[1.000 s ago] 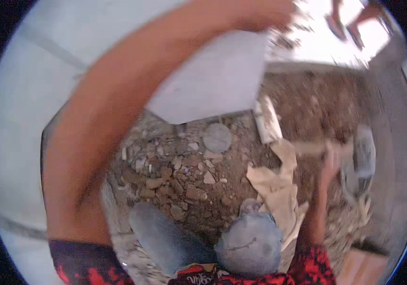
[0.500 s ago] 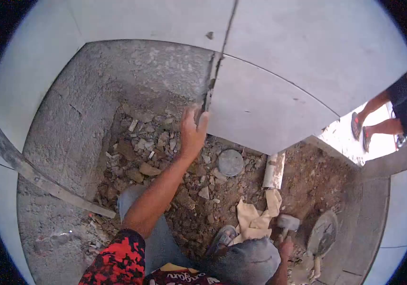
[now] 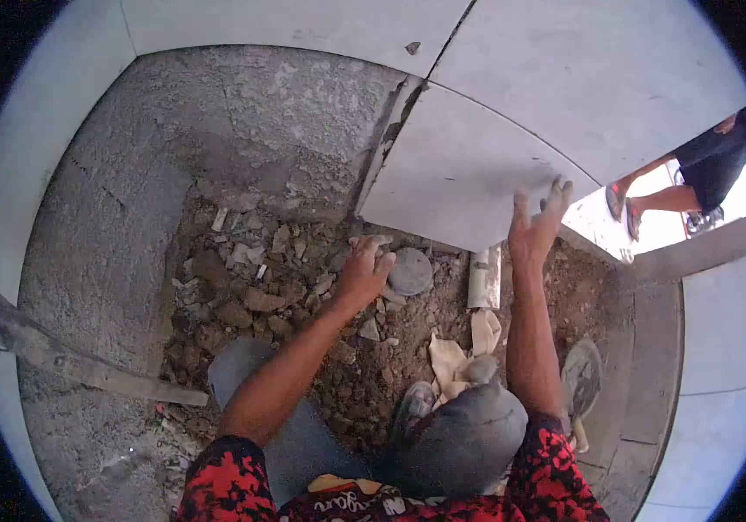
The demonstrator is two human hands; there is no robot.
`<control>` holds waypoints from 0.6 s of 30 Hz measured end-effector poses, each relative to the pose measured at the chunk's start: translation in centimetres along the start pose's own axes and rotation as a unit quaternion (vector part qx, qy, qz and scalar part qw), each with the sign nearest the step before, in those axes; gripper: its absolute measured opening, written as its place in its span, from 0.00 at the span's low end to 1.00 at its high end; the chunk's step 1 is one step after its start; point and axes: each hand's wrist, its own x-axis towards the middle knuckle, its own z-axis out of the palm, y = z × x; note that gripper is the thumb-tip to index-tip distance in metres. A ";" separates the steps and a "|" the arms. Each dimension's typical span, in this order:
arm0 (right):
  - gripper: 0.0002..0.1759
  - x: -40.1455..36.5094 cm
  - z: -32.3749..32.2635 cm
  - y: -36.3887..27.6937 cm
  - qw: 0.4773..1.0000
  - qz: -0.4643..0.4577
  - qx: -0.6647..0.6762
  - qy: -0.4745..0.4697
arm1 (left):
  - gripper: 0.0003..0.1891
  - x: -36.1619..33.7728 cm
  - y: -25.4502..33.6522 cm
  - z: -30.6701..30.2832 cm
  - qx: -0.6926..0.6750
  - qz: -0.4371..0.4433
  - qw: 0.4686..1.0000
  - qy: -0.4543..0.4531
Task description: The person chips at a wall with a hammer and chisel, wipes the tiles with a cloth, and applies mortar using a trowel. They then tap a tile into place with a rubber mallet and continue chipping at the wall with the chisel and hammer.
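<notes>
Press the tile flush with the flat, open right hand at its corner, steadying the lower edge with the curled left hand, whose hold cannot be told.

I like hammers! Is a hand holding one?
No, the right hand is flat on the tile and the left hand is by its lower edge.

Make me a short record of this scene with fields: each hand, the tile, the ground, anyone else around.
Left hand: left hand low near the tile's bottom edge, fingers curled, beside a round grey disc; whether it touches the tile is unclear.
Right hand: right hand open, fingers spread on the tile's lower right corner.
Tile: grey tile, set askew against the rough wall.
Ground: rubble, pipe stub, crumpled paper.
Others: a person's legs at the right edge.
</notes>
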 end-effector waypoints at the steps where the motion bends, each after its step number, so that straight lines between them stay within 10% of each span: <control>1: 0.33 0.2 0.0 0.8 0.997 0.041 0.059 0.036 | 0.21 -0.2 1.1 -1.1 -0.002 0.003 1.000 -0.004; 5: 0.32 1.3 -1.1 5.2 0.951 0.237 0.169 0.107 | 0.20 0.0 2.6 -2.6 0.011 -0.002 0.997 -0.076; 18: 0.23 4.5 -2.0 9.9 0.930 0.228 0.257 0.131 | 0.20 -0.5 1.6 -1.0 0.033 0.026 0.998 -0.053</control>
